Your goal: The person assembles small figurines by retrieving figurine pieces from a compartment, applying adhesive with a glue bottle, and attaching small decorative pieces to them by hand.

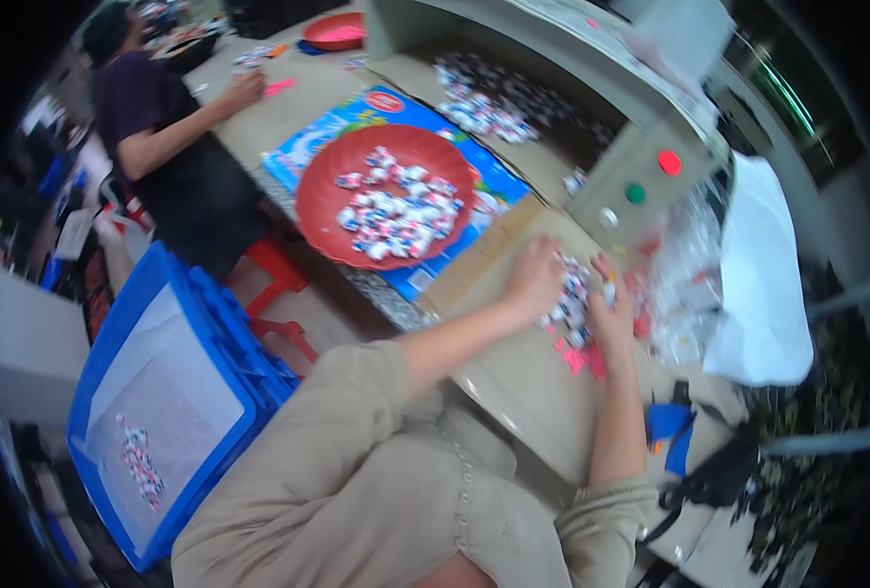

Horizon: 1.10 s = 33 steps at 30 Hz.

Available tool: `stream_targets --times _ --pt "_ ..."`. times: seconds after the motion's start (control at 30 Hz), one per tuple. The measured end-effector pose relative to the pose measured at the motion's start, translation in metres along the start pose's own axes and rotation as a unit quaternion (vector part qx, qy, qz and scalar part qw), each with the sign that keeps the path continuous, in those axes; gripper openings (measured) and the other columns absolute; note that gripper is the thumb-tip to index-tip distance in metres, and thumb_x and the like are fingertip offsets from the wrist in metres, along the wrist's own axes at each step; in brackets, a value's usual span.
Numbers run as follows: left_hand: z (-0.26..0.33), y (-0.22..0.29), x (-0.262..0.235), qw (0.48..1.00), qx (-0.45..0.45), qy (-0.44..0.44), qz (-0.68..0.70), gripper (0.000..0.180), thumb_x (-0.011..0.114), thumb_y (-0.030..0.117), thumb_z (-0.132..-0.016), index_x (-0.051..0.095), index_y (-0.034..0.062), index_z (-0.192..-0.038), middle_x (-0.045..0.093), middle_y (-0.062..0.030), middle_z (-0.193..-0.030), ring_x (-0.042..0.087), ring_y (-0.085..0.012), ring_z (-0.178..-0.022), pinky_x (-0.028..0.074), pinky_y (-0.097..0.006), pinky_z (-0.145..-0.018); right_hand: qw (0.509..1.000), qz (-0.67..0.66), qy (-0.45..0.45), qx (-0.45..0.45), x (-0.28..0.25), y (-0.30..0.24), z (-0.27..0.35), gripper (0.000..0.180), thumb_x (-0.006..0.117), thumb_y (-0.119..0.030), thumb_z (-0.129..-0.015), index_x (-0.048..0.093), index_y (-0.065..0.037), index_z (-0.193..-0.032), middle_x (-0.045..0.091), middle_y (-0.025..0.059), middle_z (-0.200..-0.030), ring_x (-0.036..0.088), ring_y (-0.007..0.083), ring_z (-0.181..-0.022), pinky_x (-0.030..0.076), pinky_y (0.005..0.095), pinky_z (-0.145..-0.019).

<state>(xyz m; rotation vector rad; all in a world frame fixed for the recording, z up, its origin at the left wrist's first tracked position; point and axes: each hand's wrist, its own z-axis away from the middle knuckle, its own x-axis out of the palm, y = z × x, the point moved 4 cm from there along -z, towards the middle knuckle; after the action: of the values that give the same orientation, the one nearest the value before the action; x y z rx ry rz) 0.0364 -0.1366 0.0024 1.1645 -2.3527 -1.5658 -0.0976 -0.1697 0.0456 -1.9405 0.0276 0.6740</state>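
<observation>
both hands cupped round candy pile (574, 299): left hand (533, 278), right hand (611, 316).

A round red plastic tray (317, 211) heaped with small wrapped sweets rests on a colourful printed sheet (499, 186). Left of the table, a blue plastic crate (215, 314) stands on the floor. Beyond it, another person in a dark top (146, 108) sits working.

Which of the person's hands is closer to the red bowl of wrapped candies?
Left. The left hand lies just beside the red bowl, while the right hand sits farther away, beyond the small candy pile.
</observation>
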Motion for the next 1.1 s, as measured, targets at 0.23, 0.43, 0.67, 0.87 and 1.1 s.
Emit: stream_targets --times 0.23,0.43,0.67,0.87,1.1 --pt "0.018 -0.035 -0.058 0.972 -0.130 -0.107 0.162 0.032 0.043 0.004 -0.080 0.049 0.0015 -0.112 0.052 -0.0131 -0.104 0.050 -0.0189 -0.099 0.037 -0.027 -0.086 0.950 -0.188 0.137 0.207 -0.030 -0.027 0.060 0.025 0.043 -0.021 -0.084 0.048 -0.001 -0.097 0.053 0.0062 -0.073 0.054 0.0143 -0.067 0.047 0.0290 -0.063" --pt "0.032 0.015 -0.079 0.986 -0.043 -0.139 0.084 0.029 0.054 0.003 -0.074 0.052 0.0045 -0.103 0.052 -0.0114 -0.096 0.053 -0.0240 -0.085 0.043 -0.032 -0.073 0.858 -0.401 0.193 0.256 -0.021 -0.018 0.122 0.023 0.038 -0.022 -0.085 0.043 -0.004 -0.097 0.049 0.0055 -0.071 0.051 0.0155 -0.057 0.046 0.0293 -0.052" --pt "0.038 0.034 -0.053 0.966 0.035 -0.254 -0.016 0.031 0.063 0.008 -0.069 0.051 0.0031 -0.097 0.054 -0.0083 -0.085 0.054 -0.0247 -0.077 0.044 -0.033 -0.067 0.869 -0.384 0.175 0.258 -0.013 -0.013 0.148 0.027 0.044 -0.017 -0.085 0.044 0.000 -0.105 0.053 0.0075 -0.076 0.055 0.0168 -0.059 0.044 0.0261 -0.048" --pt "0.051 0.012 -0.055 0.828 -0.264 -0.286 0.405 0.032 0.058 -0.002 -0.073 0.047 0.0028 -0.103 0.053 -0.0049 -0.091 0.055 -0.0103 -0.070 0.045 -0.022 -0.060 0.821 -0.474 0.205 0.243 -0.016 -0.004 0.152 0.031 0.049 -0.015 -0.084 0.043 0.001 -0.111 0.055 0.0083 -0.080 0.055 0.0157 -0.059 0.040 0.0241 -0.046" --pt "0.062 0.020 -0.055 0.784 -0.257 -0.335 0.455 0.027 0.052 -0.007 -0.075 0.047 -0.0002 -0.101 0.053 -0.0079 -0.099 0.055 -0.0113 -0.083 0.046 -0.024 -0.073 0.842 -0.441 0.217 0.222 -0.016 -0.002 0.151 0.028 0.049 -0.014 -0.084 0.043 0.000 -0.107 0.055 0.0083 -0.078 0.053 0.0139 -0.057 0.037 0.0228 -0.045"
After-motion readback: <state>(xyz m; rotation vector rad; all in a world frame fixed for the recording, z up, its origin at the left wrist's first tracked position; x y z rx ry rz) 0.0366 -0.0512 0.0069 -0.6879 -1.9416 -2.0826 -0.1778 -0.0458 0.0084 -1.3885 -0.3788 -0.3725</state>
